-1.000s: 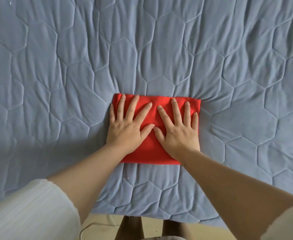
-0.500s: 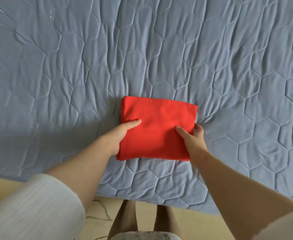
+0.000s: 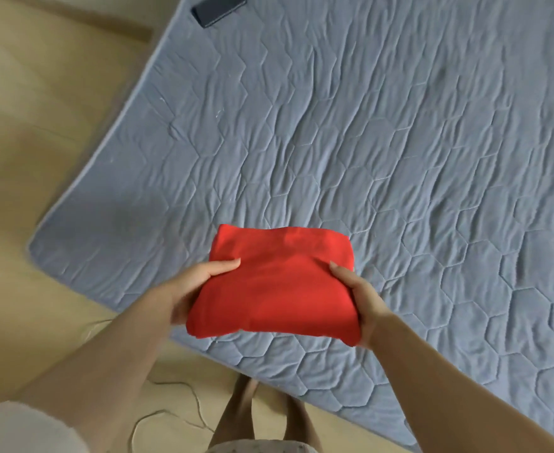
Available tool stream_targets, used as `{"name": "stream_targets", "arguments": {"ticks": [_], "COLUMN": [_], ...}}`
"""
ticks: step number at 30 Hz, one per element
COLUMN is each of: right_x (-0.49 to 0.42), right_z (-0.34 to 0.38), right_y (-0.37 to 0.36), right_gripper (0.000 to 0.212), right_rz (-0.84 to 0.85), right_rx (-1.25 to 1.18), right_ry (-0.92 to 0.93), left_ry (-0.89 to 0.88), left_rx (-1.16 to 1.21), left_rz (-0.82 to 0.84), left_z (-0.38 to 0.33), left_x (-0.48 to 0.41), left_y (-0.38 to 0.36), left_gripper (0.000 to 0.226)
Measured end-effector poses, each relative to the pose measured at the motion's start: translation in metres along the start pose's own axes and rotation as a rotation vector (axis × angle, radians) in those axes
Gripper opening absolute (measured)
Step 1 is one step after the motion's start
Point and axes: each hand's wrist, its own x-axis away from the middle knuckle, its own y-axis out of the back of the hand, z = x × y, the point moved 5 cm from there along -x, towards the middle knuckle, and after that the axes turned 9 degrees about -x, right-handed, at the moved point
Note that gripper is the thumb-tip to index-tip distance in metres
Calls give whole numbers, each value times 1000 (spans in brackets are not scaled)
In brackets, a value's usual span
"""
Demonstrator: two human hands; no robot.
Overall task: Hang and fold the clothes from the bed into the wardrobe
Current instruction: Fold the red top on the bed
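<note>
The folded red garment [image 3: 275,289] is held over the bed's [image 3: 400,125] near edge, its long axis running left to right. The left hand [image 3: 197,282] grips one short end and the right hand [image 3: 360,295] the other, thumbs on top.

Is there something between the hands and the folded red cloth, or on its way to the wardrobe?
Nothing between them: the left hand and right hand grip the folded red garment by its sides. The wardrobe is out of view; a thin cable lies on the floor nearby.
</note>
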Motion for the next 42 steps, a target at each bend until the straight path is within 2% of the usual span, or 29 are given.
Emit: {"name": "stream_targets", "arguments": {"ticks": [3, 8, 12, 15, 17, 21, 25, 34, 38, 42], "right_x": [38, 116, 185, 228, 249, 282, 296, 303, 300, 289], "right_z": [13, 46, 63, 60, 51, 16, -36, -183, -239, -274], "right_y": [-46, -139, -217, -273, -309, -379, -448, -623, -683, -728], "right_gripper": [50, 43, 42, 39, 32, 32, 33, 35, 35, 35], "right_rz": [90, 289, 432, 525, 577, 651, 691, 782, 821, 808], "right_rx": [19, 85, 181, 220, 250, 368, 507, 626, 660, 670], "right_ry": [39, 157, 254, 300, 312, 295, 274, 167, 140, 100], "left_ry": [-122, -423, -701, -865, -899, -938, -995, -1108, -1134, -1124], "left_rx": [138, 458, 639, 757, 833, 966, 1063, 1210, 1252, 1296], "left_rz": [-8, -5, 46, 31, -34, -122, -169, -347, -420, -445], "left_z": [-17, -49, -67, -73, -68, -41, -2, 82, 110, 122], "left_x": [52, 155, 248, 314, 349, 406, 455, 565, 601, 619], "left_y": [14, 34, 51, 69, 85, 127, 177, 336, 398, 448], "left_gripper": [28, 27, 55, 47, 29, 43, 47, 68, 63, 44]}}
